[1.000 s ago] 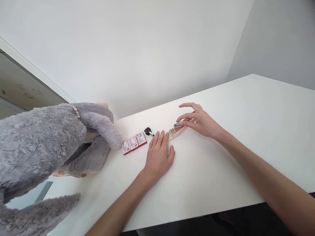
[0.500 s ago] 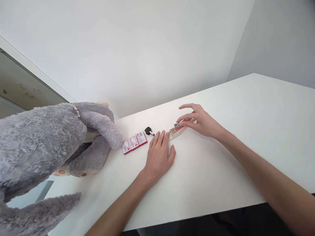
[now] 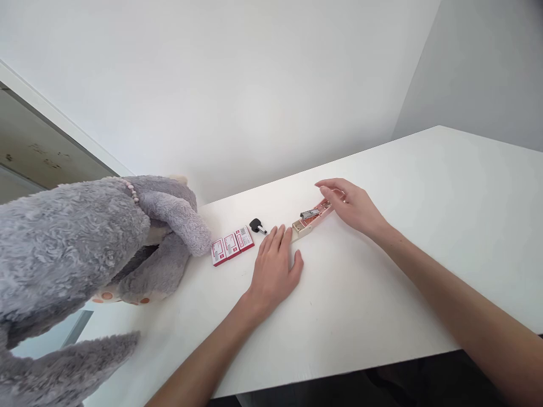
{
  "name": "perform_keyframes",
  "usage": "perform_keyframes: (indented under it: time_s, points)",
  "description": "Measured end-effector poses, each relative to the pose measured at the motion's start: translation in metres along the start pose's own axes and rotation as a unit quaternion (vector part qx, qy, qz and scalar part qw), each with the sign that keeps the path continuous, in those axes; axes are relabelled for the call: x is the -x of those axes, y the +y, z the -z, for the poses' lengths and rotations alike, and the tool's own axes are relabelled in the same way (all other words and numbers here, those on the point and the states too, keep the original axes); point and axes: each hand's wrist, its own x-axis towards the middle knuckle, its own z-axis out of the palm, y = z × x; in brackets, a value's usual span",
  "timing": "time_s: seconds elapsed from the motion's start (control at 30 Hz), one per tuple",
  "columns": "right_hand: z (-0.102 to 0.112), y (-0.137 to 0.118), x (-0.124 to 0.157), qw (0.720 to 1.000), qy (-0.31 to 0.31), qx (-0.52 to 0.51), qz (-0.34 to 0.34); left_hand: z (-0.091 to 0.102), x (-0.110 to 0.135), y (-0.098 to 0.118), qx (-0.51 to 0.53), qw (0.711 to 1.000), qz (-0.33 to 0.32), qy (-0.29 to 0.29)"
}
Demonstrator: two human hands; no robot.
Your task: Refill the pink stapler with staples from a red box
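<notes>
A stapler lies opened out, its cream base (image 3: 302,227) to the left and its pink top (image 3: 326,212) reaching up to the right. Its silver metal staple channel (image 3: 309,214) juts out along the pink part. My left hand (image 3: 274,271) lies flat, fingers stretched over the left end of the cream base and covering it. My right hand (image 3: 354,206) is at the far end of the pink top, its thumb and fingers apart around that end; whether they touch it is hard to tell.
Left of my left hand are a black staple remover or similar small clip with a metal tip (image 3: 257,226) and three small red-and-white boxes (image 3: 231,246) in a row. A large grey plush toy (image 3: 85,237) fills the left side. A wall (image 3: 263,96) backs the white table (image 3: 407,271).
My right hand has moved right, off the silver staple channel, to the far end of the pink top. The channel is now in plain sight. My left hand has stayed put.
</notes>
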Motion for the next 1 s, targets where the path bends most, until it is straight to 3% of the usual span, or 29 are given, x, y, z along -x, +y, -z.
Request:
perform_keyframes:
  time_s: [0.2, 0.4, 0.6, 0.77, 1.0]
  points:
    - [-0.002, 0.003, -0.002, 0.974, -0.003, -0.200, -0.104, 0.000, 0.000, -0.001, 0.012, 1.000, -0.004, -0.006]
    - [-0.004, -0.012, 0.002, 0.952, -0.034, -0.296, -0.073, 0.004, -0.002, 0.001, 0.018, 0.999, -0.009, -0.042]
    - [-0.010, -0.020, 0.011, 0.971, -0.101, -0.217, -0.005, 0.004, -0.001, 0.001, 0.051, 0.998, -0.019, -0.043]
    - [-0.017, -0.023, 0.019, 0.980, -0.157, -0.122, 0.006, 0.004, 0.000, 0.001, 0.088, 0.994, -0.036, -0.048]
    - [-0.024, -0.020, 0.023, 0.983, -0.175, 0.003, 0.047, 0.009, 0.000, 0.004, 0.142, 0.986, -0.053, -0.063]
